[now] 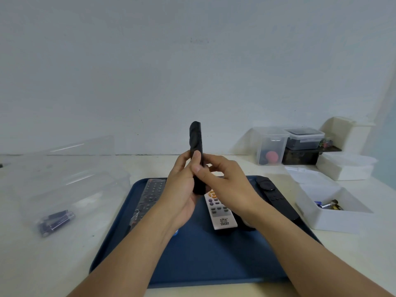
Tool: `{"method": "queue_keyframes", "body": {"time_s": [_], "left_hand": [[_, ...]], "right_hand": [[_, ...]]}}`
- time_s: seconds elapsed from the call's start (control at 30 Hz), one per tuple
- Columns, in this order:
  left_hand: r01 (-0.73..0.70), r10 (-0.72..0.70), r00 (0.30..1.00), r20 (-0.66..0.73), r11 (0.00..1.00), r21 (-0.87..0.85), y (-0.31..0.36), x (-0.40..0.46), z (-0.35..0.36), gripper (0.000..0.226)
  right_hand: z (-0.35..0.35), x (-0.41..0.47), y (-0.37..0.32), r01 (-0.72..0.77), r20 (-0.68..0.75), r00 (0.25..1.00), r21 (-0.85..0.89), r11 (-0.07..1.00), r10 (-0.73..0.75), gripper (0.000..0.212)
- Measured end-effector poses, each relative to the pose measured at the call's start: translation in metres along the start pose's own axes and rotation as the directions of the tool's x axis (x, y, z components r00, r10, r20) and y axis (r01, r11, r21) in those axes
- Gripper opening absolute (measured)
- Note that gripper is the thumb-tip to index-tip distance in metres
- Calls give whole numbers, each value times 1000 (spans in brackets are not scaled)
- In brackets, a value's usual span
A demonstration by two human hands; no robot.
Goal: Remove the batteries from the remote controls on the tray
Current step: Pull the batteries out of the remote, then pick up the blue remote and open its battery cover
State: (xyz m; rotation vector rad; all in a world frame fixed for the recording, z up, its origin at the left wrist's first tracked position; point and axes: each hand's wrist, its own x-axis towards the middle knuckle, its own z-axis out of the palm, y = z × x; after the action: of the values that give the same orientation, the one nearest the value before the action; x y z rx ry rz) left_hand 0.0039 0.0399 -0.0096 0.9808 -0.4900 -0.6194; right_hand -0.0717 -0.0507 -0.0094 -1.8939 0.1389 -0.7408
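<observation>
Item 1, slim black remote (196, 146): I see it held nearly upright at the centre of the frame, above the tray, its top end raised against the wall. Its lower half is hidden between the two hands.

Item 2, left hand (182, 189): fingers curled round the lower body of the slim black remote from the left, palm turned toward the centre.

Item 3, right hand (222, 181): comes in from the right, thumb laid along the side of the slim black remote, the other fingers bent behind it. I cannot tell whether they press a cover.

Item 4, blue tray (192, 254): lies in the lower centre of the frame on the white table (64, 264).

Item 5, dark remote in a clear sleeve (150, 196): flat on the left part of the tray.

Item 6, white remote (220, 213): flat on the tray right of centre, partly under the right wrist.

Item 7, black remote with a round pad (274, 196): on the tray's right edge.

Item 8, clear plastic bin (70, 189): left of the frame, with a few blue batteries (56, 220) in it.

Item 9, white box (334, 217): right of the tray, holding several loose batteries (329, 205).

Item 10, stacked storage containers (300, 146): upper right, against the wall.
</observation>
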Motion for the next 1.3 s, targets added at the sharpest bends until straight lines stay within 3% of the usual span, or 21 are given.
{"method": "queue_keyframes", "body": {"time_s": [0.1, 0.13, 0.23, 0.43, 0.7, 0.87, 0.93, 1.0, 1.07, 1.13, 1.3], "left_hand": [[196, -196, 981, 12, 970, -141, 8, -1, -2, 24], [275, -271, 962, 44, 945, -178, 9, -3, -2, 27], [409, -380, 907, 182, 898, -161, 9, -7, -2, 35], [421, -379, 893, 243, 895, -150, 10, -9, 0, 31], [492, -433, 860, 271, 845, -210, 11, -9, -2, 27], [465, -424, 875, 235, 870, -162, 10, -8, -1, 31], [402, -394, 906, 151, 915, -24, 11, -6, -2, 32], [258, -276, 961, 24, 922, 288, 11, -4, -5, 33], [162, -166, 985, -45, 806, 570, 12, -5, -5, 34], [147, -143, 987, -67, 673, 725, 14, -7, -6, 30], [184, -251, 966, -64, 489, 853, 23, -11, -16, 24]], "right_hand": [[-14, 2, 4, -48, 128, 990, -65, 997, 56, 118], [-19, 2, 4, -41, 183, 981, -85, 996, 56, 136], [-25, 1, 5, 14, 285, 958, -122, 992, 22, 157], [-22, 1, 6, 53, 271, 961, 13, 999, -54, 157], [-24, 3, 5, 69, 162, 985, -46, 997, -60, 144], [-25, 4, 4, 64, 143, 989, -115, 991, -47, 140], [-25, 5, 7, 28, 206, 979, -152, 988, 4, 136], [-23, 5, 9, 14, 272, 961, -227, 974, 49, 133], [-21, 4, 12, 15, 308, 948, -306, 952, 84, 134], [-18, 2, 14, 3, 316, 941, -361, 932, 119, 134], [-11, 0, 12, 30, 363, 907, -561, 827, 214, 131]]}}
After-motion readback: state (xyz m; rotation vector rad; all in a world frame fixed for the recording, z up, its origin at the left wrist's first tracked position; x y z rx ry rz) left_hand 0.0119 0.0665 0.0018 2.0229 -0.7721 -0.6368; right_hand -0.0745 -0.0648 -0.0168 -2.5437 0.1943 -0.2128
